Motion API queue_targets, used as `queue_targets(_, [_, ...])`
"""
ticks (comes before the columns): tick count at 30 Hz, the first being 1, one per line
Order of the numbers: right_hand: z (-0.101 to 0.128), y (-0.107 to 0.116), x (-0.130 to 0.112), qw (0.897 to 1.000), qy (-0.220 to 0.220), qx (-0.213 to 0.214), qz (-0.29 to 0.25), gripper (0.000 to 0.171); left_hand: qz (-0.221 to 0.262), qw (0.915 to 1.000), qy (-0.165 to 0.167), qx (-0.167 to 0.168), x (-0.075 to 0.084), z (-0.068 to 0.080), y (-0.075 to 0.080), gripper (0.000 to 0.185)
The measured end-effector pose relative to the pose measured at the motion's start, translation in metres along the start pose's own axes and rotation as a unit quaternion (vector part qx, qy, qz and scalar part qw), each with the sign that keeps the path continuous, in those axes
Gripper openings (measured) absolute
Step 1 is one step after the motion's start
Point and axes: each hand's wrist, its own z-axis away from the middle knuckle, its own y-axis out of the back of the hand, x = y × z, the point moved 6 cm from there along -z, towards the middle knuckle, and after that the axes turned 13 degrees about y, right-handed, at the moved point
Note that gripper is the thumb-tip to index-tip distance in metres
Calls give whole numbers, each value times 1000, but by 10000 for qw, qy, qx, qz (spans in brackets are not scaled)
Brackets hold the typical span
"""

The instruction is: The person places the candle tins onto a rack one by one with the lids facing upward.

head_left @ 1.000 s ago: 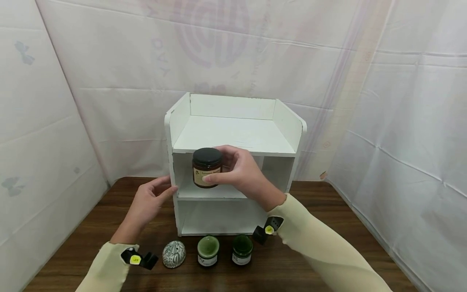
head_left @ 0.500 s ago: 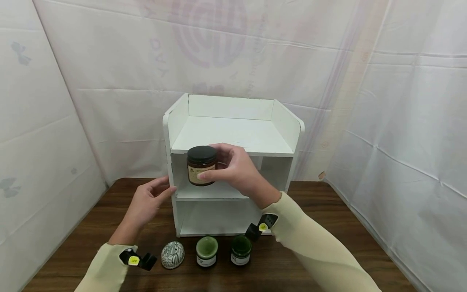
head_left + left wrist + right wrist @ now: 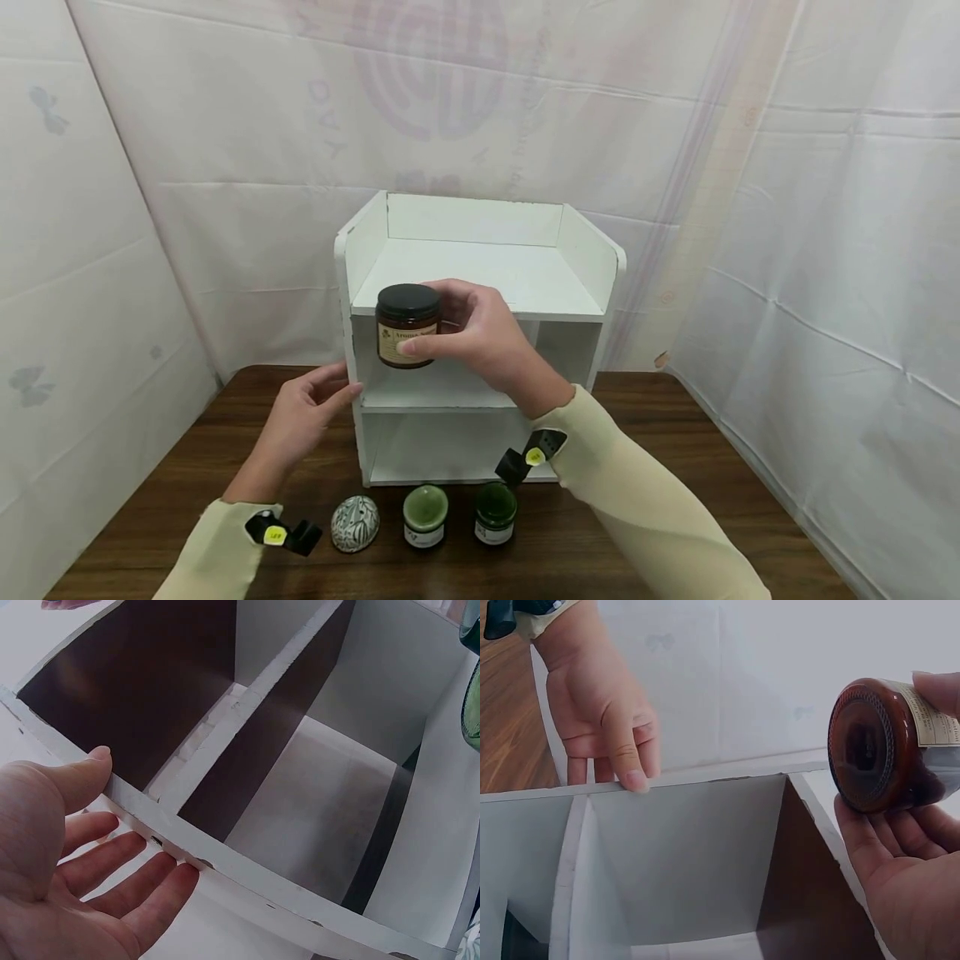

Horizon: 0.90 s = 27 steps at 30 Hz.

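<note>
My right hand holds an amber jar with a black lid and cream label, thumb across the label. The jar is upright in front of the upper compartment of a white shelf unit, its lid overlapping the top board's front edge. In the right wrist view the glass base of the jar shows. My left hand touches the unit's left side panel. Its thumb rests at the panel's front edge while the relaxed fingers lie along the outer side.
On the brown wood table, before the unit, stand a patterned black-and-white dome, a light green jar and a dark green jar. White sheeting hangs behind and at both sides.
My right hand has carried the amber jar left, then upward, from before the upper compartment toward the top board's front edge. The left hand keeps its place on the side panel.
</note>
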Motion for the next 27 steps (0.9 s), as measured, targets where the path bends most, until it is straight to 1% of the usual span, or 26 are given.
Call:
queue_targets(8, [-8,0,-5,10000,38,-24,-66,48,-30,10000,70,-39,0,1,0,62])
queue_targets(18, [-20,1,-12,9999,76,-76,101,48,-49,9999,102,-39,0,0,1,62])
queue_targets(27, [-28,0,-11,9995,54,-172,243,51,-96,9999,103,-19,0,0,1,63])
